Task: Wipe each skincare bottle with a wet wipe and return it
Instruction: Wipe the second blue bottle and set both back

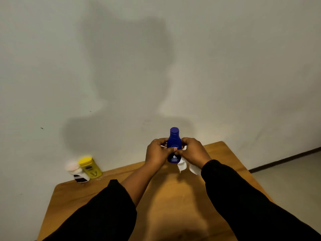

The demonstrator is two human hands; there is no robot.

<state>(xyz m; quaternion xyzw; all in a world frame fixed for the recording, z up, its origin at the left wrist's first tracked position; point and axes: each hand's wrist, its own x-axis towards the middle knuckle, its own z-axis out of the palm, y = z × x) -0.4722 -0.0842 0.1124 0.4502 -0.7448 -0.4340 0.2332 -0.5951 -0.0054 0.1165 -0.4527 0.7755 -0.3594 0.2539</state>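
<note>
— Where was the blue bottle (174, 146) at that moment?

— Upright in the air above the far part of the desk (173, 197), clear of the wood. Its cap was on and pointing up, and the label faced the camera.

— And the hands?

— Both were closed on it. The left hand (156, 153) gripped the bottle from its own side, fingers curled round the back and the thumb laid across the label. The right hand (193, 153) gripped the other side, with the wet wipe (183, 166) bunched under its fingers against the bottle. The wipe's loose white ends hung down below that hand. The two thumbs met on the front.

— Anything else on the desk?

— A yellow bottle (90, 168) and a white bottle (77, 173) with a pale cap stood touching each other at the far left corner, close to the wall (225, 66) and well apart from the hands. Both were blurred, so I couldn't read their labels.

— And the person?

— Only forearms in dark sleeves (243, 197), the left one pushed up. A strip of pale floor (295, 180) showed on the right.
</note>
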